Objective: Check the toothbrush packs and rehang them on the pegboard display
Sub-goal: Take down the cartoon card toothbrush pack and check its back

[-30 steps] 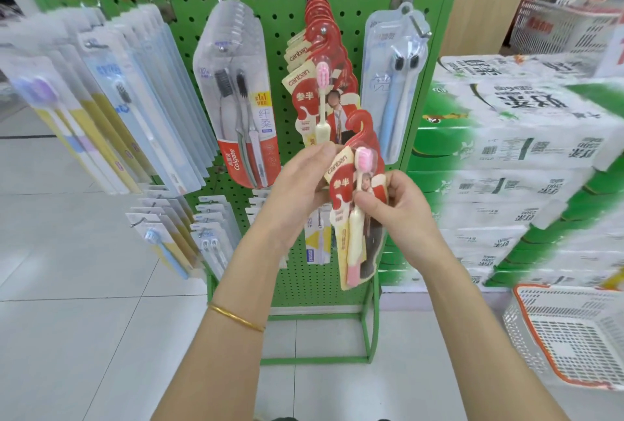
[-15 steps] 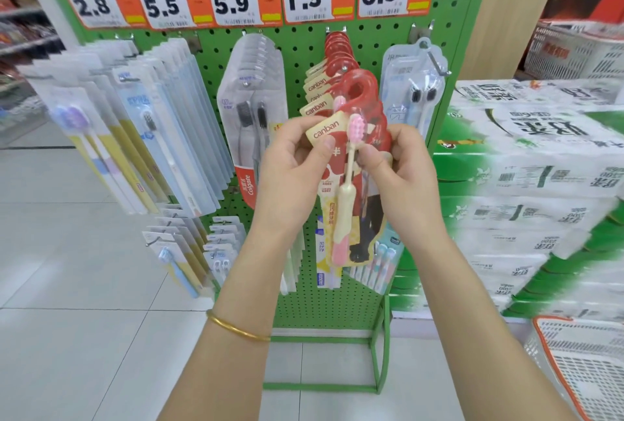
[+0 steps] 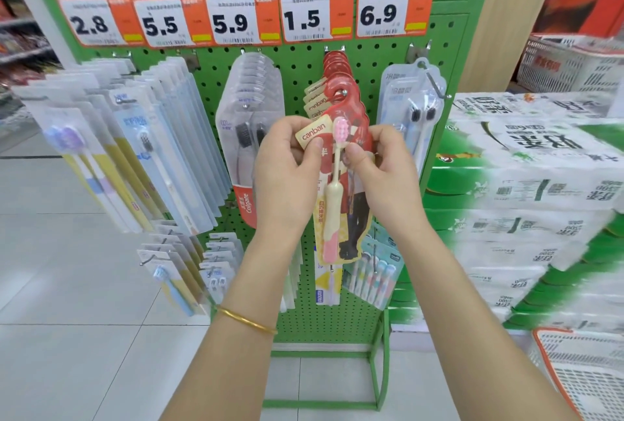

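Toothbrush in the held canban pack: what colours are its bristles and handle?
The toothbrush has pink bristles and a cream handle with a pink end; head view.

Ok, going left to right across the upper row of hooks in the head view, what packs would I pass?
Purple-bristled toothbrush packs → clear packs with a white brush → Colgate twin packs → red canban packs → pale blue twin packs.

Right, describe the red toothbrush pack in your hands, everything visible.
The red toothbrush pack is a shaped red card with a cream canban tab, holding one brush: pink bristles, cream handle, pink end. It is held upright before the pegboard, top by the peg tip. The left hand and right hand pinch its upper sides, thumbs in front.
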Tool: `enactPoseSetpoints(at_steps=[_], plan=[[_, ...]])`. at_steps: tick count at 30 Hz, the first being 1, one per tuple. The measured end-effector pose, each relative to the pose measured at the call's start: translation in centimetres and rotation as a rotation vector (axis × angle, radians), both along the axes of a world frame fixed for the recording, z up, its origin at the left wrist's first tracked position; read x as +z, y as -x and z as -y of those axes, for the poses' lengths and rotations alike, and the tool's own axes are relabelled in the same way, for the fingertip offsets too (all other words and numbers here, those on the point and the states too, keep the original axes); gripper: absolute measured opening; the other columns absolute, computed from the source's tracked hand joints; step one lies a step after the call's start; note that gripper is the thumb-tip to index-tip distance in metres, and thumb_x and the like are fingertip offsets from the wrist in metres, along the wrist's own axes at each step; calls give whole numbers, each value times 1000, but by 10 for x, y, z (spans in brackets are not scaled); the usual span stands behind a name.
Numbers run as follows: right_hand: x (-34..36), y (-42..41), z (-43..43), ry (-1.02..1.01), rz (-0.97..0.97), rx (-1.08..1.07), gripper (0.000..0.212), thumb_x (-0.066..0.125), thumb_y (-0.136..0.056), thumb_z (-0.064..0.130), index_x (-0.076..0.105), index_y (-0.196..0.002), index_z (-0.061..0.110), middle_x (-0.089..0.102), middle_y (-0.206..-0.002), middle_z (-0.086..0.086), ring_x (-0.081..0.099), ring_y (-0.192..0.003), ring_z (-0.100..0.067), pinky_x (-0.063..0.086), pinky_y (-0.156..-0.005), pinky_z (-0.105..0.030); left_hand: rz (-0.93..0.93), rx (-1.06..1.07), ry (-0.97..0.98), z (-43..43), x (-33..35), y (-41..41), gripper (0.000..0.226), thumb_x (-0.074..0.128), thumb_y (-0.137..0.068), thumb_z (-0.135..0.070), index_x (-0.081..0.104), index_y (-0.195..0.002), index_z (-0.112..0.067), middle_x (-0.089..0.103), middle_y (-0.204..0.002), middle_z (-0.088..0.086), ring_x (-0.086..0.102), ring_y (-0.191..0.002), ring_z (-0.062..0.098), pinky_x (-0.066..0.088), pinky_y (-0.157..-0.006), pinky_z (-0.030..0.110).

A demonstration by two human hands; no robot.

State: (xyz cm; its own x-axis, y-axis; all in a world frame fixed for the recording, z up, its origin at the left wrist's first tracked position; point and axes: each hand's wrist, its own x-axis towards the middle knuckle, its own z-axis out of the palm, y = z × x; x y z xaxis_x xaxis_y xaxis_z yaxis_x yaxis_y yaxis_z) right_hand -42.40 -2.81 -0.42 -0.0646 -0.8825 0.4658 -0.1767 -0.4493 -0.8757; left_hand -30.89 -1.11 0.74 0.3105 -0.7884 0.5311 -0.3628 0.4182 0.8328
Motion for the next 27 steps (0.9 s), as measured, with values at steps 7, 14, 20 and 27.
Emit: enactPoseSetpoints(at_steps=[7, 14, 20, 27], plan=[[3, -3, 9, -11, -69, -70, 15, 57, -93, 20, 51, -106, 15, 59, -74, 8, 60, -69, -9, 46, -65, -22, 187, 120, 4, 11, -1, 2, 19, 55, -92, -15, 57, -110, -21, 58, -107, -3, 57, -92, 18, 49, -83, 37], [-2, 0, 11, -13, -228, -130, 15, 56, -94, 25, 51, -102, 14, 49, -68, 11, 47, -57, 6, 34, -53, -14, 385, 196, 4, 6, -1, 6, 26, 49, -95, -12, 52, -121, -15, 54, -117, 4, 51, -99, 19, 43, -82, 35], [17, 12, 3, 108, -479, -400, 18, 47, -97, 29, 53, -105, 14, 57, -99, 2, 53, -86, -17, 42, -71, -34, 509, 254, 46, 5, -3, 5, 28, 48, -94, -10, 52, -121, -11, 52, -115, 9, 51, -99, 25, 45, -77, 41], [80, 15, 25, 275, -610, -410, 27, 40, -97, 7, 65, -109, 5, 62, -110, -9, 54, -105, -22, 34, -81, -21, 710, 489, 127, 3, -2, 7, 35, 64, -82, -4, 61, -117, -10, 59, -105, 11, 56, -92, 31, 35, -58, 30]])
